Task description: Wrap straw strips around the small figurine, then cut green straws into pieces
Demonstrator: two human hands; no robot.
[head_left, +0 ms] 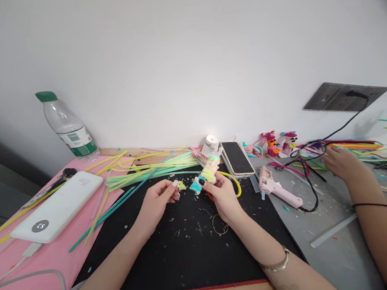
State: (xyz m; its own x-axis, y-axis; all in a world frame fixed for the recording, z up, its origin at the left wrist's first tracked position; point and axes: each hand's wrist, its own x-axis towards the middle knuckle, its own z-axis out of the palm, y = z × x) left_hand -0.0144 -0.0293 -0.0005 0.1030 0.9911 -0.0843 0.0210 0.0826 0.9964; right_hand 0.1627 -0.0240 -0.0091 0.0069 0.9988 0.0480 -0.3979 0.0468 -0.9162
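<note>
My left hand (160, 198) is closed in a pinch, with a small yellow-green fuzzy piece (181, 185) at its fingertips. Between the thumb and fingers of my right hand (225, 196) is a pipe-cleaner figure (211, 169) in pale yellow, mint and blue, tilted with its blue end toward my left hand. A small gap separates the piece from the figure. Both hands are above a black mat (178, 262) strewn with fuzz clippings. A thin rubber-band-like loop (219, 225) lies beside my right wrist.
Green pipe cleaners (154, 170) lie behind my hands. At left are a white power bank (60, 207) and a bottle (70, 130). A phone (237, 158), pink glue gun (277, 191) and two small figures (271, 143) stand or lie right. A co-worker's hand (343, 161) reaches in there.
</note>
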